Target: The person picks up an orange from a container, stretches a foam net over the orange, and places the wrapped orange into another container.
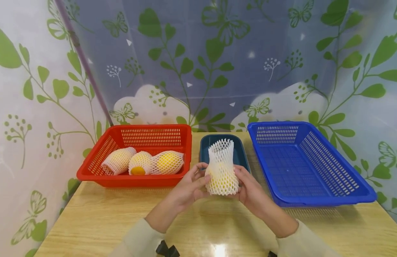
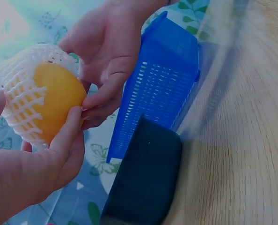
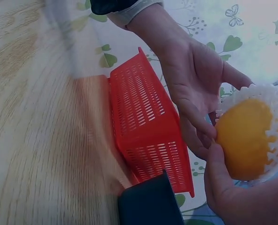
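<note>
Both hands hold a smooth yellow-orange fruit (image 2: 62, 103) in a white foam net sleeve (image 1: 221, 157), raised above the table before the dark teal tray. The left hand (image 1: 190, 187) grips it from the left, the right hand (image 1: 251, 189) from the right. At the underside the sleeve is open and bare fruit shows in both wrist views, with the fingertips of both hands meeting at its edge. The sleeve's loose upper end stands up, away from the person. Inside the red basket (image 1: 121, 182) lie three netted fruits (image 1: 167, 162), one with a bare orange patch.
The dark teal tray (image 1: 204, 141) stands between the two baskets, partly hidden by the sleeve. To the right is a blue basket (image 1: 278, 167) with nothing seen in it. The wooden table (image 1: 114, 221) reaches a leaf-patterned cloth (image 1: 192, 71) behind.
</note>
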